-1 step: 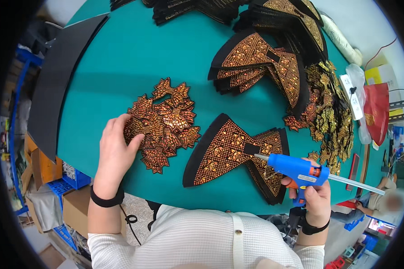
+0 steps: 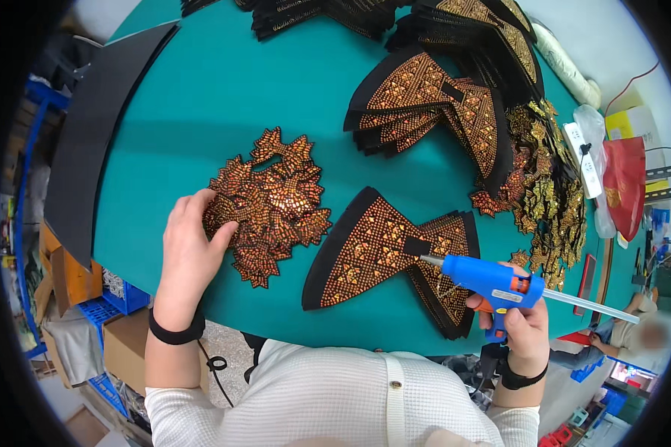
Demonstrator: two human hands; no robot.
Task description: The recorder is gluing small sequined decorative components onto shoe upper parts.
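My right hand (image 2: 525,331) is wrapped round the grip of a blue hot glue gun (image 2: 473,274), with a clear glue stick (image 2: 589,305) sticking out of its back. The gun's nozzle points left, at the black middle patch of a bow-shaped black piece (image 2: 361,257) studded with copper beads. More such pieces lie fanned beneath its right half. At the left edge of a pile of copper-orange beaded leaf-shaped patches (image 2: 283,197) rests my left hand (image 2: 194,238), open, its thumb and forefinger apart over the patches. Some of its fingertips are hidden.
Behind the bow piece lies a stack of similar bows (image 2: 410,97), with black-and-gold ones (image 2: 477,37) farther back. Gold leaf patches (image 2: 552,194) heap up at right, beside a white power strip (image 2: 583,160). A black sheet (image 2: 101,127) covers the green table's (image 2: 224,82) left edge.
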